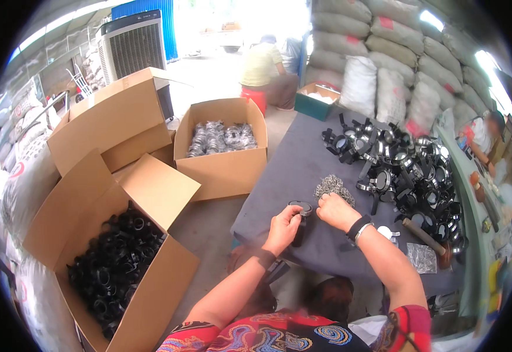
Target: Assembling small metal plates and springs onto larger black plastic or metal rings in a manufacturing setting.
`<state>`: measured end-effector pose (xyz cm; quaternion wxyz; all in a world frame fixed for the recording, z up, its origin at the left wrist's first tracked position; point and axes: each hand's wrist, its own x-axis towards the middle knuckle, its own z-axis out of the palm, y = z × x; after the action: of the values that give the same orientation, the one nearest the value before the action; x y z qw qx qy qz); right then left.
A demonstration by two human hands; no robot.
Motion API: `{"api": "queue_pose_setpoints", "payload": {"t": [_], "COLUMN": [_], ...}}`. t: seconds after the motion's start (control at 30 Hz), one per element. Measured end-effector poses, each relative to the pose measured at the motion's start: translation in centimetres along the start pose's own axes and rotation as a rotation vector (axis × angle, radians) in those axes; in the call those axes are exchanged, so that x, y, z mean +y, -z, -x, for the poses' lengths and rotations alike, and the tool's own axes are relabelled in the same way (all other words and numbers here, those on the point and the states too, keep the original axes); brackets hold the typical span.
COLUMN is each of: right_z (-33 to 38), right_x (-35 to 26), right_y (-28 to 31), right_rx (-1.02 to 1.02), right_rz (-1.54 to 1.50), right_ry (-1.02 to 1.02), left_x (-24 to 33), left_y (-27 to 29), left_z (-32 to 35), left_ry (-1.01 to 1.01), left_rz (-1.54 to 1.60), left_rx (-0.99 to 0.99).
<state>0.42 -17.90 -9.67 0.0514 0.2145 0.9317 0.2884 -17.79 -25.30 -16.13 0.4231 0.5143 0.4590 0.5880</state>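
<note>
My left hand [283,227] grips a black ring-shaped clamp part [300,208] with a strap hanging down, just above the grey table [294,170]. My right hand [335,209] is closed with its fingers at the edge of a small heap of grey metal pieces [333,186], right beside the black part. Whether it holds a piece is hidden by the fingers. A black band and a bracelet sit on my right wrist.
A big pile of black and silver clamps [405,170] covers the table's right half. An open box of black parts [118,258] stands at my left, a box of bagged metal parts [223,138] farther back. Stacked sacks [385,53], a cooler fan [131,44], and people sit beyond.
</note>
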Motion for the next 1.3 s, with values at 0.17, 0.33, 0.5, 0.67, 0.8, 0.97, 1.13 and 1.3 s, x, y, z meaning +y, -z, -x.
{"api": "queue_pose_setpoints", "payload": {"t": [0.17, 0.33, 0.5, 0.67, 0.8, 0.97, 1.13, 1.3], "right_z": [0.5, -0.2, 0.7, 0.2, 0.7, 0.3, 0.4, -1.0], "right_x": [1.1, 2.2, 2.3, 1.8, 1.5, 0.0, -3.1, -5.6], "right_y": [-1.9, -0.7, -2.2, -2.2, -1.9, -0.9, 1.8, 1.6], "right_rx": [0.036, 0.100, 0.147, 0.096, 0.139, 0.306, 0.381, 0.686], "right_rz": [-0.079, -0.408, -0.376, -0.197, -0.263, -0.600, -1.287, -1.302], "right_ry": [-0.010, -0.249, -0.227, -0.006, 0.028, -0.291, -0.685, -0.624], "left_x": [-1.3, 0.4, -0.1, -0.1, 0.1, -1.0, 0.0, -0.7], "left_y": [-0.6, 0.4, -0.3, 0.0, 0.1, -0.1, 0.0, 0.1], "left_z": [-0.6, -0.7, -1.3, -0.5, 0.2, -0.4, -0.9, -1.3], "left_ry": [-0.066, 0.022, -0.003, -0.026, 0.013, -0.069, -0.005, -0.006], "left_rz": [-0.084, 0.018, -0.014, -0.022, -0.042, -0.016, -0.025, -0.017], "left_rx": [0.009, 0.000, -0.037, -0.022, -0.023, -0.042, -0.052, -0.057]}}
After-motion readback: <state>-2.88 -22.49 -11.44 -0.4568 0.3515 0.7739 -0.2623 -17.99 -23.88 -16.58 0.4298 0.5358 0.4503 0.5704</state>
